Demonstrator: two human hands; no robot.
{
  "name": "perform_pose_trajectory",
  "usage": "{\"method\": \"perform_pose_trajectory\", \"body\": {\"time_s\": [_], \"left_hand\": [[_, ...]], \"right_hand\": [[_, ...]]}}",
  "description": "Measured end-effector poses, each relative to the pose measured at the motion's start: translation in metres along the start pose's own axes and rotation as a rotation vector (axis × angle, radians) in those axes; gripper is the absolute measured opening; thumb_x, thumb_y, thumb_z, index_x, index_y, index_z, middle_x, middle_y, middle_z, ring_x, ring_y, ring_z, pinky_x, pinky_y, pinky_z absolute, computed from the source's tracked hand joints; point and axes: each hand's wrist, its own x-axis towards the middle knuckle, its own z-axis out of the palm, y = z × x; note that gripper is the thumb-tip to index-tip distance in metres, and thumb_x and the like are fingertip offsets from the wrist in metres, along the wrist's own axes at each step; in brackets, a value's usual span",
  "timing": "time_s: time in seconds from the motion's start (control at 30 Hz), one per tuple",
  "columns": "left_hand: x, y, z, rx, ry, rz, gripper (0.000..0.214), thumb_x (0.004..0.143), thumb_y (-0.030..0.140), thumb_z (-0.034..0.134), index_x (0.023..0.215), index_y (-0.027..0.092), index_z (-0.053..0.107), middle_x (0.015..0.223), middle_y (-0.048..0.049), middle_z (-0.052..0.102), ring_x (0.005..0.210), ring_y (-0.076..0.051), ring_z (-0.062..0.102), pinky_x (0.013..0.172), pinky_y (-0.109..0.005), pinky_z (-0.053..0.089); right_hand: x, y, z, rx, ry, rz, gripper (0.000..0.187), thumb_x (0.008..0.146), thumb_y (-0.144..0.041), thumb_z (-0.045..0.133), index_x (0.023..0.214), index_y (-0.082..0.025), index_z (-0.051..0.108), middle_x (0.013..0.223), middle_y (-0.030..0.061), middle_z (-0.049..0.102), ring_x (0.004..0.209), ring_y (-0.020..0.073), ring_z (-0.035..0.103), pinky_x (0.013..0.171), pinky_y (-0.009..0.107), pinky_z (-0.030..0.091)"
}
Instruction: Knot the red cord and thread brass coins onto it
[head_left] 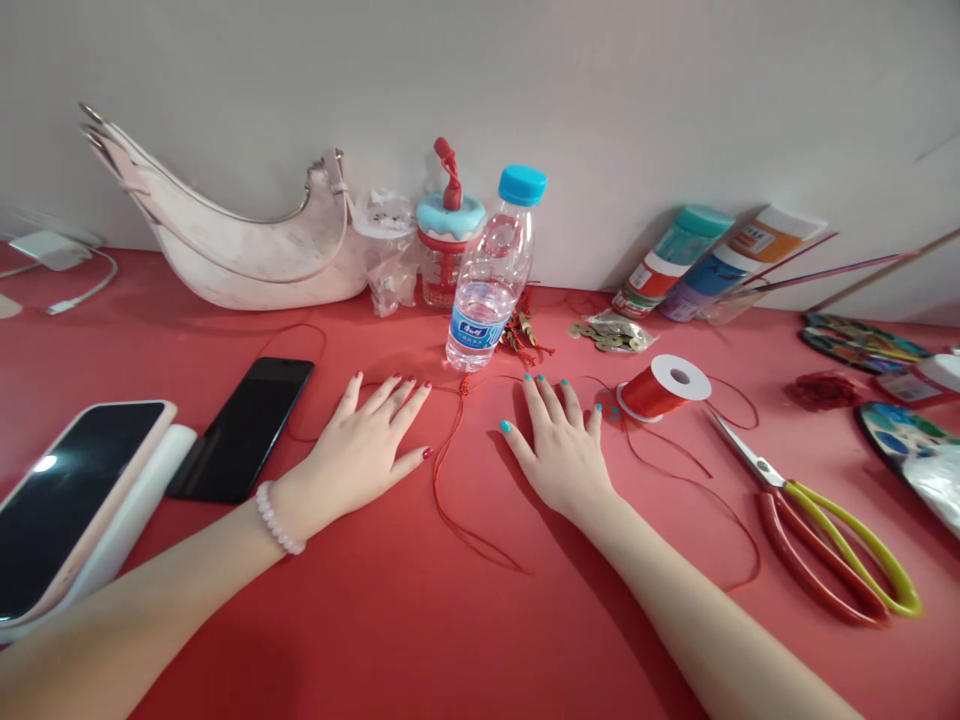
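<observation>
My left hand (369, 445) lies flat on the red tabletop (420, 640), palm down, fingers spread, holding nothing. A beaded bracelet (276, 520) circles that wrist. Palm down on the other side is my right hand (562, 450), its fingers also apart and nothing in it. Between the two hands runs a knotted red cord (448, 480), its loose ends trailing toward me. A spool of red cord (664, 387) rests on its side just right of my right hand. Beyond the hands stands a water bottle (491, 270) with a blue cap, partly filled.
Scissors (787, 500) lie at right. Paint bottles (671, 260), a bag of brass coins (615, 332) and paint palettes (862, 340) are behind them. Phones (244, 430) lie at left. A white handbag (255, 250) and a lidded cup (448, 245) stand by the wall.
</observation>
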Motion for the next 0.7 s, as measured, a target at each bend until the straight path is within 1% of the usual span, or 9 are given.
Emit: {"method": "perform_pose_trajectory", "body": {"time_s": [0.07,0.2,0.27,0.43,0.6,0.7], "left_hand": [[0.0002,0.0004,-0.0008,0.005,-0.012,0.0,0.061,0.092,0.045,0.028,0.143,0.012,0.022,0.143,-0.0153,0.035,0.133,-0.03,0.028,0.108,-0.057,0.008],[0.0001,0.0005,-0.001,0.016,-0.023,0.001,0.061,0.092,0.045,0.028,0.143,0.011,0.022,0.143,-0.0165,0.034,0.132,-0.031,0.031,0.108,-0.058,0.009],[-0.0002,0.0007,-0.0003,0.027,-0.017,-0.008,0.062,0.092,0.046,0.029,0.143,0.011,0.022,0.142,-0.017,0.035,0.132,-0.031,0.031,0.108,-0.058,0.007],[-0.0013,0.0017,-0.0014,0.068,-0.012,-0.034,0.066,0.091,0.049,0.028,0.143,0.01,0.02,0.14,-0.0192,0.038,0.131,-0.032,0.033,0.108,-0.057,0.004],[-0.0044,-0.0001,-0.0023,0.092,-0.034,-0.038,0.07,0.089,0.051,0.032,0.143,0.009,0.021,0.137,-0.019,0.042,0.129,-0.032,0.035,0.109,-0.055,0.007],[-0.0019,-0.001,-0.001,0.067,-0.017,-0.04,0.068,0.089,0.05,0.033,0.143,0.009,0.022,0.136,-0.0193,0.043,0.128,-0.033,0.036,0.109,-0.056,0.008]], "right_hand": [[0.0001,-0.0003,-0.0002,-0.019,-0.012,0.001,0.064,0.091,-0.05,0.023,0.14,-0.01,0.03,0.146,0.0143,0.029,0.134,0.034,0.02,0.101,0.061,0.02],[0.0001,-0.0012,0.0001,-0.074,-0.004,0.005,0.068,0.091,-0.049,0.023,0.135,0.001,0.034,0.144,0.0204,0.031,0.136,0.0318,0.018,0.104,0.059,0.016],[-0.0001,-0.0014,0.0002,-0.098,0.012,0.012,0.069,0.091,-0.049,0.023,0.133,0.004,0.036,0.141,0.0232,0.033,0.135,0.0322,0.019,0.104,0.059,0.014],[-0.0004,-0.0014,-0.0005,-0.136,0.048,0.009,0.07,0.09,-0.05,0.023,0.13,0.005,0.04,0.137,0.0268,0.038,0.133,0.0337,0.024,0.104,0.06,0.012],[0.0,-0.0017,-0.0018,-0.148,0.055,0.007,0.069,0.091,-0.049,0.022,0.129,0.005,0.041,0.135,0.0275,0.04,0.132,0.0335,0.026,0.103,0.06,0.012],[0.0004,-0.0019,-0.0017,-0.142,0.05,0.009,0.069,0.091,-0.049,0.023,0.129,0.006,0.041,0.136,0.0277,0.04,0.132,0.0335,0.027,0.104,0.06,0.011]]}}
